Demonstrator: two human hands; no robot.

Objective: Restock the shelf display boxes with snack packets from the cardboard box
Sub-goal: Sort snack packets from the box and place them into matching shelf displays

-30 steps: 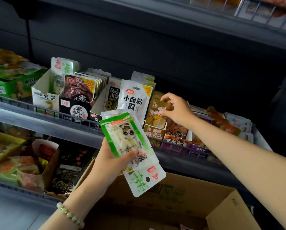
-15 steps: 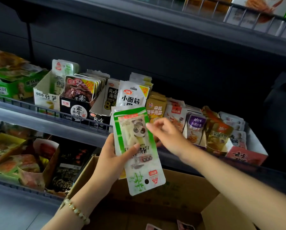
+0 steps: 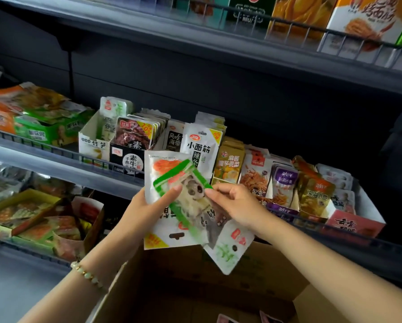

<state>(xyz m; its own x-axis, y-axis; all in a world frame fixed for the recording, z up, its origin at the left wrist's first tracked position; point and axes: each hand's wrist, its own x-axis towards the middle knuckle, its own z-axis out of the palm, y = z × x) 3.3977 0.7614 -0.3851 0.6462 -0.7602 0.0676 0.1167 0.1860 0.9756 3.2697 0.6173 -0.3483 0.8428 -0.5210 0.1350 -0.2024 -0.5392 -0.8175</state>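
Green packet (image 3: 186, 197), pinched between both hands' fingers (image 3: 215, 194)

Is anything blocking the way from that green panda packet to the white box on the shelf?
Only the shelf's wire front rail lies between the green panda snack packet and the open-topped white cardboard display box.

— Top shelf (image 3: 195, 40)?
— Grey, tilted across the view. Wire rail (image 3: 358, 46) along the front edge. Behind the rail: dark green carton (image 3: 248, 5), yellow carton (image 3: 295, 15), white carton (image 3: 367, 17) with orange print, side by side.
— Below that?
— Dark back panel (image 3: 265, 101), plain.
— Anything else?
— Pale bead bracelet (image 3: 88, 275), lower left. Dark blurred shape (image 3: 398, 159) at far right, not identifiable.
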